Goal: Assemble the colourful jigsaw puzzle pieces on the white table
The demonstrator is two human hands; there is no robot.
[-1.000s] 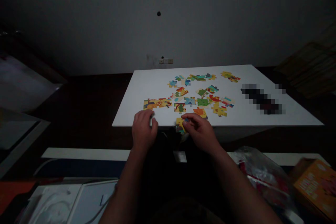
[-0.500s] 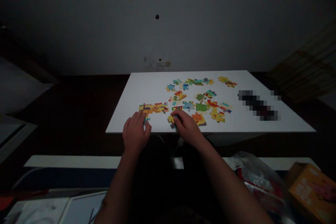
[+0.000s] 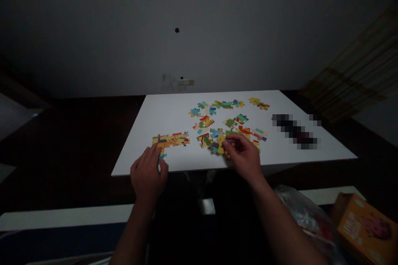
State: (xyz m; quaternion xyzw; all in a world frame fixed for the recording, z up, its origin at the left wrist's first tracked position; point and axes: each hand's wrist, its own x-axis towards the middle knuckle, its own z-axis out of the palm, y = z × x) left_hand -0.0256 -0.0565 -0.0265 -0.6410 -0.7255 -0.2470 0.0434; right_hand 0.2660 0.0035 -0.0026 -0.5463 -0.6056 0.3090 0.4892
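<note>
My left hand [image 3: 148,169] lies with its fingers resting on the lower left end of a joined strip of puzzle pieces [image 3: 174,139], near the front left of the white table [image 3: 130,149]. Its thumb is apart from the fingers. My right hand [image 3: 245,155] pinches a yellow and grey puzzle piece [image 3: 218,145], tilted a little above the table's front edge. Loose puzzle pieces lie just behind it: a blue one [image 3: 217,133], a green one with a red line [image 3: 203,140] and a red and yellow one [image 3: 207,122]. My right hand hides some others.
More puzzle pieces [image 3: 224,104] lie toward the back, with a yellow pair [image 3: 259,103] at the right. A blurred dark object [image 3: 294,131] is on the table's right side. An orange box [image 3: 367,227] and a clear plastic bag [image 3: 306,215] sit at the lower right.
My right hand has lifted the yellow and grey piece and shifted right with it. My left hand stays on the strip. The view has shifted a little.
</note>
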